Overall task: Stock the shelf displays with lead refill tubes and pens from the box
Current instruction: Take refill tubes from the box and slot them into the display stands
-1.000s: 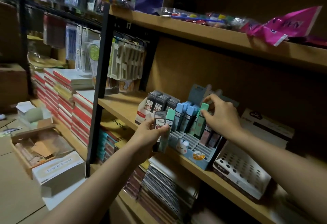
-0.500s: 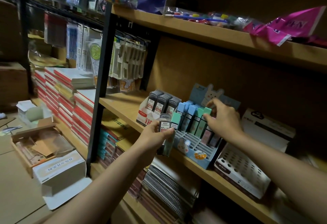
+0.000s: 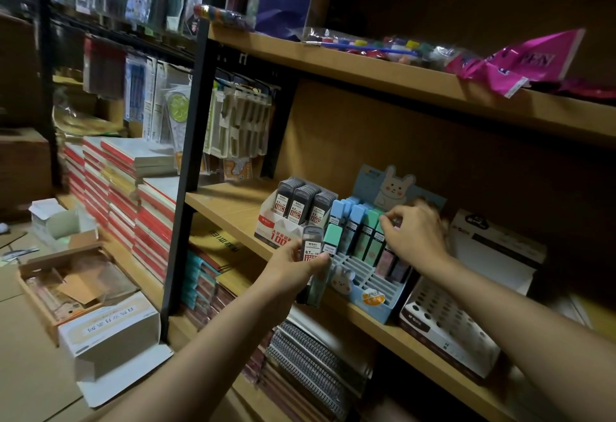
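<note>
On the wooden shelf (image 3: 233, 203) I see the blue rabbit display (image 3: 373, 283) standing between a white box of grey refills (image 3: 301, 203) and a white holed pen stand (image 3: 443, 325). My right hand (image 3: 413, 233) reaches over the display's back rows, fingertips pinched on a green tube (image 3: 375, 238) standing there. My left hand (image 3: 293, 270), in front of the display, curls round a small bunch of lead refill tubes (image 3: 318, 248), grey and green.

My wooden shelf (image 3: 233, 203) carries a red-and-white refill box (image 3: 271, 226), the blue bunny display (image 3: 370, 295) and a white holed tray (image 3: 446, 325).
</note>
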A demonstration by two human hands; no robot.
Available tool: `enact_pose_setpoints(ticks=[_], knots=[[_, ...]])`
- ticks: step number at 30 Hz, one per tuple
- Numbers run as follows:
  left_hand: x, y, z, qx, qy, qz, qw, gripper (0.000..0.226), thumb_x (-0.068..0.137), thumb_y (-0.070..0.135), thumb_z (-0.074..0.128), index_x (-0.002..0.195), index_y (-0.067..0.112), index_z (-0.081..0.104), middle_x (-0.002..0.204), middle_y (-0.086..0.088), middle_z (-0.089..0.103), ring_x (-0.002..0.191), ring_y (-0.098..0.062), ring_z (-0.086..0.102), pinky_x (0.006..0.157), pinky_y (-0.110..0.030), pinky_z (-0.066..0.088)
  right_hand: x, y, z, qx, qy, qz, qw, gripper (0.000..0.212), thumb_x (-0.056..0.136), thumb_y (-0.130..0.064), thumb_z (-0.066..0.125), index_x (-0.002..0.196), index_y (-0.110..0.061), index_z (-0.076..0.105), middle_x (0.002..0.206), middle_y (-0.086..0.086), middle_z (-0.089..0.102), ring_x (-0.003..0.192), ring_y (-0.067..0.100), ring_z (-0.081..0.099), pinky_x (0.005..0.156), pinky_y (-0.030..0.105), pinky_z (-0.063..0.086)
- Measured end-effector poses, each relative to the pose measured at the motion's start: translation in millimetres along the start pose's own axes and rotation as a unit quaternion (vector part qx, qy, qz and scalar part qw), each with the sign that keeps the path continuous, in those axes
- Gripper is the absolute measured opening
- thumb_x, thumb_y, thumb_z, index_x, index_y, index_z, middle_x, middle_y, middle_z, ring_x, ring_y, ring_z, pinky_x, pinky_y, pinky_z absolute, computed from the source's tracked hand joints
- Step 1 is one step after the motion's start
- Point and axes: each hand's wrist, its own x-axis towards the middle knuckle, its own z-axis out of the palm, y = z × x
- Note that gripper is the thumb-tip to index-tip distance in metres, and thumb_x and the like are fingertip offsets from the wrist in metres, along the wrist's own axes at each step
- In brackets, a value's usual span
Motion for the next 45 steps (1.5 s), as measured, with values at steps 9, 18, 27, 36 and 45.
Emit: enact_pose_setpoints(ticks=[9, 18, 27, 36, 45], knots=[[-6, 5, 2, 0.014, -0.033, 0.006, 0.999, 0.026, 0.092, 0.016, 0.061, 0.117, 0.013, 0.060, 0.111, -0.011, 0.065, 0.106, -0.031, 0.063, 0.097, -0.060, 0.046, -52, -38, -10, 0.287, -0.094, -0.126, 0.945, 0.026, 0.091, -0.034, 0.065, 0.116, -0.029, 0.059, 0.088, -0.011, 0.061, 0.071, -0.003, 0.059, 0.063, 0.011, 0.047], [-4, 6, -7, -0.016, -0.002, -0.007, 1.000, 0.028, 0.098, 0.006, 0.047, 0.122, 0.017, 0.057, 0.111, -0.013, 0.063, 0.089, -0.020, 0.060, 0.068, -0.032, 0.049, -19, -23, -36, 0.356, -0.066, -0.015, 0.932, 0.032, 0.074, -0.011, 0.083, 0.094, -0.023, 0.060, 0.092, 0.002, 0.069, 0.082, 0.016, 0.070, 0.076, 0.036, 0.061], [-4, -2, -13, -0.016, 0.011, -0.015, 1.000, 0.028, 0.091, -0.005, 0.055, 0.110, 0.016, 0.057, 0.109, -0.010, 0.068, 0.099, -0.020, 0.066, 0.082, -0.037, 0.052, -12, -13, -20, 0.115, 0.020, -0.104, 0.988, 0.025, 0.079, -0.023, 0.080, 0.094, -0.023, 0.061, 0.084, -0.005, 0.068, 0.077, 0.014, 0.066, 0.073, 0.037, 0.058], [1, -4, -16, 0.010, 0.042, 0.020, 0.999, 0.029, 0.090, -0.003, 0.059, 0.117, 0.008, 0.058, 0.110, -0.008, 0.069, 0.104, -0.021, 0.064, 0.078, -0.033, 0.051, -9, -15, -6, 0.115, -0.009, -0.092, 0.989, 0.027, 0.080, -0.024, 0.079, 0.096, -0.022, 0.058, 0.087, -0.005, 0.067, 0.084, 0.018, 0.064, 0.090, 0.048, 0.050], [6, -11, -11, 0.009, 0.035, 0.057, 0.998, 0.022, 0.086, 0.001, 0.066, 0.105, 0.013, 0.064, 0.089, 0.000, 0.070, 0.080, -0.011, 0.070, 0.059, -0.020, 0.053, -5, -12, 13, -0.047, 0.046, -0.111, 0.992, 0.035, 0.076, -0.040, 0.078, 0.102, -0.020, 0.064, 0.110, 0.002, 0.058, 0.110, 0.024, 0.050, 0.093, 0.040, 0.036]])
